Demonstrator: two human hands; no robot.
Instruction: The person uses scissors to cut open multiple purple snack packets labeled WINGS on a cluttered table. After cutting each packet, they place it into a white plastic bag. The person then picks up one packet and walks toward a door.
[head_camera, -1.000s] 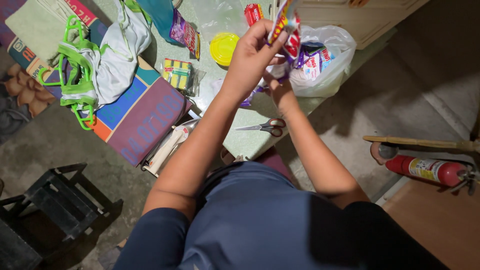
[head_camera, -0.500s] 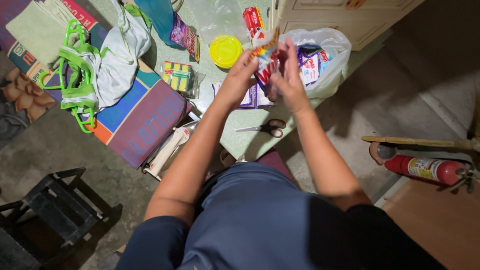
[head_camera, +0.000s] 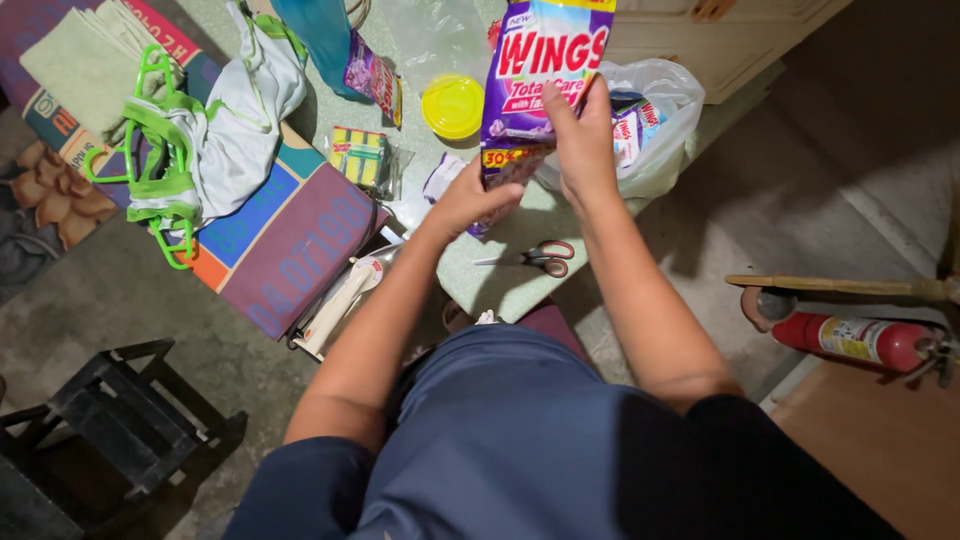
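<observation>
A pale green table (head_camera: 520, 285) carries most of the clutter, its left part covered by a folded striped cloth (head_camera: 290, 240) in purple, blue and orange. On that cloth lies a heap of white and green fabric with bright green hangers (head_camera: 165, 150). Near the table's far right edge sits a clear plastic bag (head_camera: 665, 120) with small purple packets inside. Above the table, raised upright — its top cut off by the frame — is a purple detergent pouch (head_camera: 540, 75): the right hand (head_camera: 585, 145) is clamped on its right edge, while the left hand (head_camera: 470, 195) pinches its bottom corner. On the floor to the right lies a red fire extinguisher (head_camera: 860, 340). Smaller things on the table: a yellow round lid (head_camera: 452, 105) just left of the pouch, a pack of sponges (head_camera: 358, 152), and red-handled scissors (head_camera: 535, 256) below the hands.
</observation>
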